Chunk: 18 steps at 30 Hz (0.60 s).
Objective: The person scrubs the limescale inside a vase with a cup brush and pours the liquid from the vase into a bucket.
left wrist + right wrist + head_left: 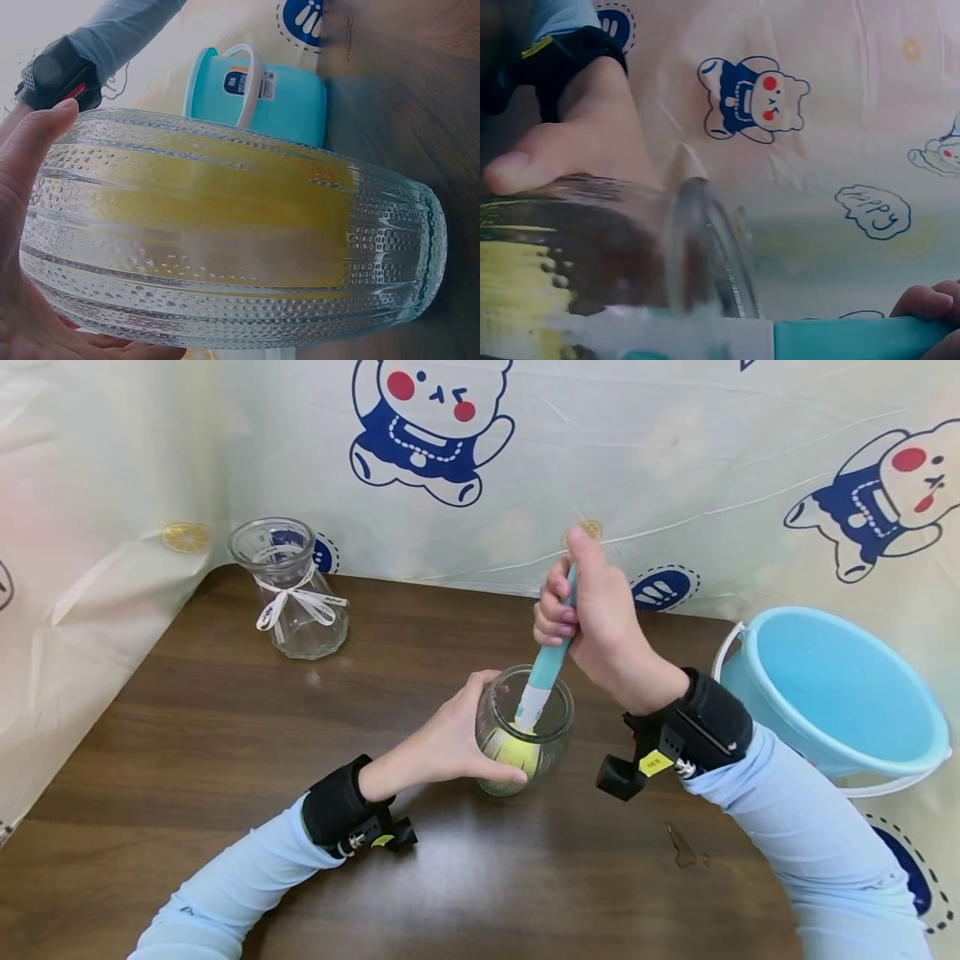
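A clear, ribbed glass jar (553,745) stands on the brown table in front of me. My left hand (450,733) grips it from the left side, with the thumb (37,142) across the near wall. From above, my right hand (600,618) holds the turquoise handle of a sponge brush (551,662), fingers wrapped round and thumb along the top. The brush slants down through the jar's mouth. Its white neck and yellow sponge head (516,752) are inside, and the yellow shows through the dotted glass in the left wrist view.
At the back left stands a second glass vessel (309,625) with a flared rim and a white ribbon bow. A light blue bucket (765,689) with a white handle is on the right, beside my forearm. Small wet marks (681,846) lie on the tabletop (585,893).
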{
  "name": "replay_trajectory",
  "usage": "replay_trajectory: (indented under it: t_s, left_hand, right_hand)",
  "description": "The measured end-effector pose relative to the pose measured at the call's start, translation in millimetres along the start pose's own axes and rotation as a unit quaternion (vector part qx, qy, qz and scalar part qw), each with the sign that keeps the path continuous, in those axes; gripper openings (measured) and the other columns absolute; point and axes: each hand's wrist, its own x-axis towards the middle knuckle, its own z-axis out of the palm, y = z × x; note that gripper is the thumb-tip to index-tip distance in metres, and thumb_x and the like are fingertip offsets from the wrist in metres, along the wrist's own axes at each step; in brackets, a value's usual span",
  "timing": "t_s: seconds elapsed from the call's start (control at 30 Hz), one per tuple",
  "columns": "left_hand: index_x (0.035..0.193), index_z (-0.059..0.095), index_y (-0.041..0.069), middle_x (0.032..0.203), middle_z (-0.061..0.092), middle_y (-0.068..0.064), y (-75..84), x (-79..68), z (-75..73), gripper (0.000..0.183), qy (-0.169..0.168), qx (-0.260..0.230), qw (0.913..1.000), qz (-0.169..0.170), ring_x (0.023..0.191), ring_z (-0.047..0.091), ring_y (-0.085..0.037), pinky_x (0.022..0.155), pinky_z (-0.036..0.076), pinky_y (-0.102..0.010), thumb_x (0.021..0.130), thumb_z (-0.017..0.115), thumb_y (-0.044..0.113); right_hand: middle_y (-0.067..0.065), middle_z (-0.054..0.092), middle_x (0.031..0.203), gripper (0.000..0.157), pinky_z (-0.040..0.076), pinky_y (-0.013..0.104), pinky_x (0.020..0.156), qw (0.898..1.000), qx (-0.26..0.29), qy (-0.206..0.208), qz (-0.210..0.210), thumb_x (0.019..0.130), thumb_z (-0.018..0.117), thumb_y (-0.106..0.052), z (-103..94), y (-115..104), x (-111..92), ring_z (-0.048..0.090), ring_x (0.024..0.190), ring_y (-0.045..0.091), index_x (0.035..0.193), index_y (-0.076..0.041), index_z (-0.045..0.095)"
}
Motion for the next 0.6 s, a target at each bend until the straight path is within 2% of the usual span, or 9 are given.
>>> replay_trajectory:
  t_s: [0.1,0.3,0.47,0.6]
  left_hand:
    - [0.130,0.028,0.008,0.120,0.050,-0.008,-0.4,0.3,0.8,0.103,0.001,0.004,1.0000,0.003,0.106,0.050,-0.018,0.089,0.042,-0.034,0.050,0.089,0.030]
    - [0.130,0.027,0.005,0.120,0.049,-0.013,-0.8,1.1,0.6,0.102,0.000,-0.005,0.9999,0.009,0.106,0.050,-0.022,0.087,0.043,-0.036,0.051,0.088,0.028]
    - [0.130,0.028,0.005,0.121,0.049,-0.010,-0.7,1.0,0.2,0.102,0.000,-0.010,0.9999,0.004,0.108,0.050,-0.024,0.088,0.043,-0.036,0.052,0.088,0.028]
    - [0.130,0.028,0.007,0.121,0.049,-0.008,-0.6,0.2,0.3,0.101,0.000,-0.008,1.0000,0.003,0.109,0.050,-0.021,0.089,0.042,-0.035,0.052,0.088,0.028]
  right_hand:
    - [-0.003,0.027,0.045,0.049,0.022,0.024,0.043,1.000,-0.024,-0.014,0.005,0.099,0.026,-0.035,0.3,9,0,0.024,0.040,0.012,0.057,-0.011,0.033]
    - [-0.002,0.028,0.046,0.047,0.026,0.024,0.045,0.999,-0.037,-0.028,0.007,0.099,0.024,-0.032,-4.7,18,-1,0.028,0.041,0.013,0.058,-0.011,0.033]
    - [-0.002,0.028,0.046,0.047,0.025,0.025,0.045,0.999,-0.025,-0.027,0.002,0.099,0.023,-0.029,-9.4,14,-3,0.027,0.041,0.014,0.057,-0.011,0.033]
    - [-0.002,0.025,0.045,0.046,0.019,0.026,0.043,0.999,0.013,-0.047,-0.015,0.098,0.020,-0.024,-10.6,1,-8,0.021,0.040,0.014,0.055,-0.012,0.031]
